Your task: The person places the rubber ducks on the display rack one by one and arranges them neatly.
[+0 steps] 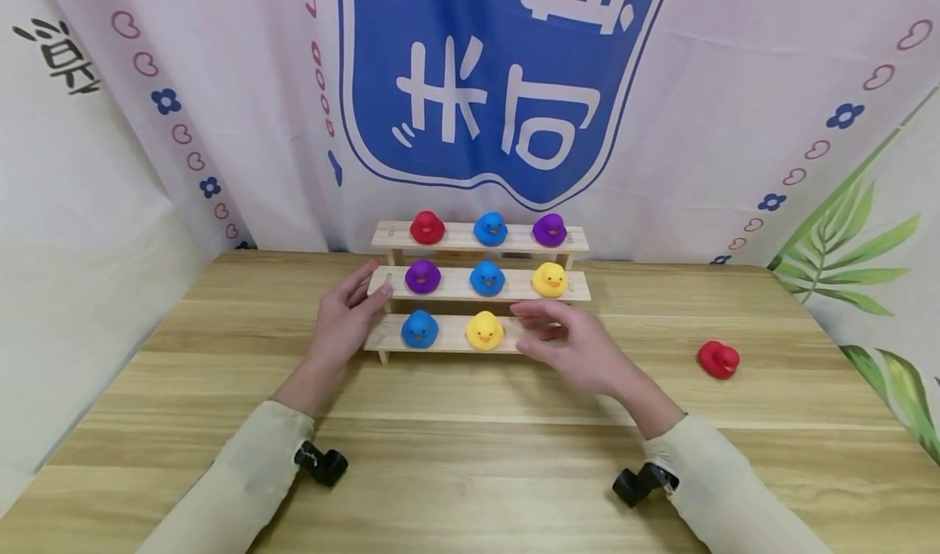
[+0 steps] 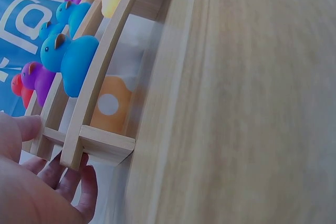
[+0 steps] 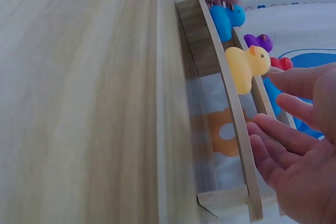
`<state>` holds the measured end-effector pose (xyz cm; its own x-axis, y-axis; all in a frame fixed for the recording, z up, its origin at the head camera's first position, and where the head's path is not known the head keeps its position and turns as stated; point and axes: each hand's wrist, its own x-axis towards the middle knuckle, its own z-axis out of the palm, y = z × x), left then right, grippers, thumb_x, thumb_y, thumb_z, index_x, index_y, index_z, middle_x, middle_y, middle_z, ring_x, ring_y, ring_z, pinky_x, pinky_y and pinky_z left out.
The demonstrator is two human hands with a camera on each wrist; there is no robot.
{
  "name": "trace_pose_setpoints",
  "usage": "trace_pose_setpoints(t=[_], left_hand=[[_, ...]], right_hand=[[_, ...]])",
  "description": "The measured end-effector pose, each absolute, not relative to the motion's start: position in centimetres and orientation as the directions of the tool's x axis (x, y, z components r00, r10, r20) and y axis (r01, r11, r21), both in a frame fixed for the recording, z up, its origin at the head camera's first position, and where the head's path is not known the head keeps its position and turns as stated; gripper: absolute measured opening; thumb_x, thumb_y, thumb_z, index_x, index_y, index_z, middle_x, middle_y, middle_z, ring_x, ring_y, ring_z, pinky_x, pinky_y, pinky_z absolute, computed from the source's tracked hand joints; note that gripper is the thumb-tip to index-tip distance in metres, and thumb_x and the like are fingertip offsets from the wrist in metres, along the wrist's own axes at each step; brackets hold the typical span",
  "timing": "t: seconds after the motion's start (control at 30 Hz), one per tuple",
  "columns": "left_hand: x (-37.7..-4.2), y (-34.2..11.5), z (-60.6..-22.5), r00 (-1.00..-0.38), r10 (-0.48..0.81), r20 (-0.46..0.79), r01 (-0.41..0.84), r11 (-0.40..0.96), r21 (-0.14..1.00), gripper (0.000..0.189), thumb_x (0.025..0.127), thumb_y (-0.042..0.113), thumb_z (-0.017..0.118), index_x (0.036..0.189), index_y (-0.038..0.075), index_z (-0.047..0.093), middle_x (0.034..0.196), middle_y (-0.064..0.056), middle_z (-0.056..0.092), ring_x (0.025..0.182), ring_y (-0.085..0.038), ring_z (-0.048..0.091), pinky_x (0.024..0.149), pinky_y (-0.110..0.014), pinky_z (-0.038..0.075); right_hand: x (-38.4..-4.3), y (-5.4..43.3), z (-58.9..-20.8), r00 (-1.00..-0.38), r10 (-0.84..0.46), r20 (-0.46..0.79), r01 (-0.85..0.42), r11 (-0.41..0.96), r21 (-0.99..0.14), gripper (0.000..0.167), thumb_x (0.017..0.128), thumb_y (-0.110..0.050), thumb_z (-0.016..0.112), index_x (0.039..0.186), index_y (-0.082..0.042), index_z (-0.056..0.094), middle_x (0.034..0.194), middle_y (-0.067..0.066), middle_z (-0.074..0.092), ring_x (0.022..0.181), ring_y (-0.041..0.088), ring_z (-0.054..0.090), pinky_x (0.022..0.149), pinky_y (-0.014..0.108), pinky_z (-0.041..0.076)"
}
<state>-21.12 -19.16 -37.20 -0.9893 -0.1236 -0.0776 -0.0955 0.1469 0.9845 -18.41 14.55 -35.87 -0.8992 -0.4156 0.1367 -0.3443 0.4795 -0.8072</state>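
Note:
A three-tier wooden rack [image 1: 453,335] bears small rubber ducks. On its top tier sit a red duck [image 1: 427,228], a blue duck [image 1: 490,229] and a purple duck [image 1: 549,230]; on the middle tier, purple [image 1: 423,277], blue [image 1: 487,278] and yellow ducks [image 1: 550,280]. The bottom tier carries a blue duck [image 1: 419,329] and a yellow duck [image 1: 485,331]. My left hand [image 1: 343,319] holds the rack's left end, thumb on the middle tier and fingers bent around the side. Beside the bottom yellow duck, my right hand [image 1: 576,343] is at the bottom tier's right end, fingers loosely bent, holding nothing.
A loose red duck [image 1: 718,360] lies on the wood-grain table [image 1: 470,472], to the right of the rack. Behind the rack hangs a printed curtain [image 1: 286,154]. Small black cameras are strapped at both wrists.

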Motion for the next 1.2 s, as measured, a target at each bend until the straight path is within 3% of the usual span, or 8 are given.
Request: trace_pose_setpoints(t=[0.57, 0.87, 1.0, 1.2], left_hand=[[-21.3, -19.1, -37.4, -0.989, -0.131, -0.069, -0.089, 0.149, 0.985, 0.065, 0.105, 0.033, 0.069, 0.163, 0.028, 0.043, 0.175, -0.002, 0.031, 0.161, -0.022, 0.034, 0.130, -0.041, 0.039], [-21.3, -19.1, -37.4, -0.990, -0.131, -0.045, -0.066, 0.157, 0.985, 0.064, 0.105, 0.031, 0.069, 0.163, 0.025, 0.044, 0.174, -0.002, 0.034, 0.159, -0.023, 0.037, 0.130, -0.041, 0.038], [-21.4, -19.1, -37.5, -0.992, -0.126, -0.030, -0.049, 0.151, 0.987, 0.063, 0.105, 0.029, 0.069, 0.163, 0.024, 0.044, 0.174, -0.002, 0.035, 0.159, -0.023, 0.038, 0.130, -0.041, 0.038], [-21.4, -19.2, -37.5, -0.992, -0.125, -0.029, -0.048, 0.149, 0.988, 0.063, 0.105, 0.029, 0.068, 0.163, 0.025, 0.044, 0.174, -0.001, 0.034, 0.159, -0.023, 0.037, 0.130, -0.041, 0.038]], right_hand=[[-18.2, 17.4, -35.1, -0.896, -0.411, 0.168, -0.368, 0.475, -0.799, 0.039, 0.100, -0.020, 0.076, 0.136, -0.009, 0.069, 0.137, 0.011, 0.072, 0.124, 0.029, 0.070, 0.105, 0.047, 0.061], [-17.7, 19.6, -35.1, -0.918, -0.341, 0.201, -0.361, 0.511, -0.780, 0.027, 0.102, -0.021, 0.073, 0.128, -0.012, 0.072, 0.129, 0.007, 0.076, 0.116, 0.023, 0.072, 0.096, 0.026, 0.061], [-17.5, 20.8, -35.1, -0.926, -0.312, 0.212, -0.353, 0.521, -0.777, 0.026, 0.102, -0.020, 0.074, 0.126, -0.012, 0.072, 0.127, 0.006, 0.077, 0.112, 0.013, 0.070, 0.092, 0.022, 0.061], [-16.8, 22.5, -34.8, -0.939, -0.276, 0.206, -0.332, 0.563, -0.757, 0.030, 0.104, -0.027, 0.072, 0.130, -0.015, 0.071, 0.127, 0.004, 0.075, 0.115, 0.016, 0.068, 0.093, 0.019, 0.058]])
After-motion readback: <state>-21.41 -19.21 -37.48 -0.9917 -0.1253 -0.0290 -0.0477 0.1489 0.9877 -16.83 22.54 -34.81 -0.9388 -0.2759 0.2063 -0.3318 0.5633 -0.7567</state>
